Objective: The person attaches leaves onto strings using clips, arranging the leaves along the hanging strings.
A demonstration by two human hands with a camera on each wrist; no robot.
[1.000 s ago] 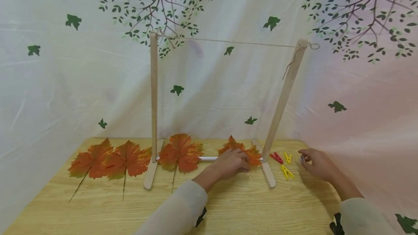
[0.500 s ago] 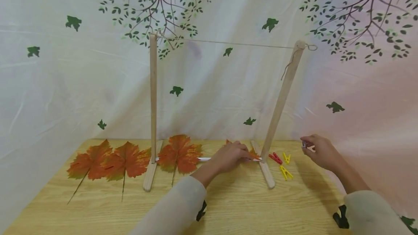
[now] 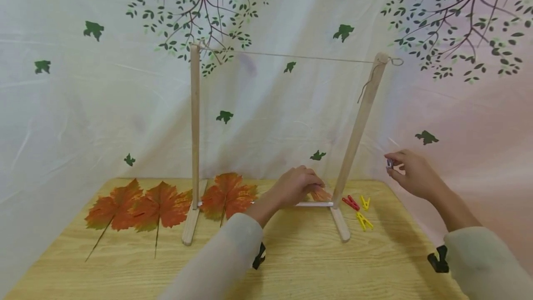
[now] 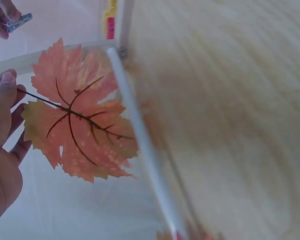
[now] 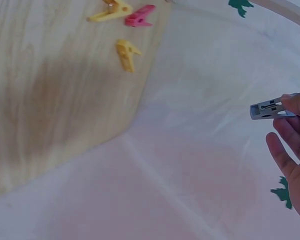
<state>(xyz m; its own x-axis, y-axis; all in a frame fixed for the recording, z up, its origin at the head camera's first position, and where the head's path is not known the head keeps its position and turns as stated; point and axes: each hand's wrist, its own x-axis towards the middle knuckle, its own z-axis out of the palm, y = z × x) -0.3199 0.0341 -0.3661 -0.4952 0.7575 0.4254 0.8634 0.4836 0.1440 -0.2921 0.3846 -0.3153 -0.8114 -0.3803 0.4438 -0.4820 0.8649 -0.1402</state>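
My left hand [image 3: 293,186] pinches the dark stem of an orange maple leaf [image 4: 85,120] between thumb and fingers. In the left wrist view the leaf hangs below the stem hand, near a white rod [image 4: 145,135]; the head view shows only a bit of it past my fingers. My right hand [image 3: 416,177], raised beyond the table's right side, pinches a grey-blue clothespin [image 5: 265,109] between thumb and fingertips. Overhead, a thin string [image 3: 291,56] runs between two wooden posts, the left post [image 3: 195,124] upright and the right post [image 3: 361,128] leaning outward in view.
Three more maple leaves, a far-left leaf [image 3: 116,205], a middle leaf [image 3: 162,205] and one by the rod [image 3: 228,196], lie on the table [image 3: 125,267]. Right of the frame lie a red clothespin [image 3: 350,203] and two yellow clothespins [image 3: 364,221]. A printed cloth [image 3: 266,119] hangs behind.
My left hand has lifted the right-hand maple leaf off the table, baring more of the white rod. My right hand has risen with the clothespin.
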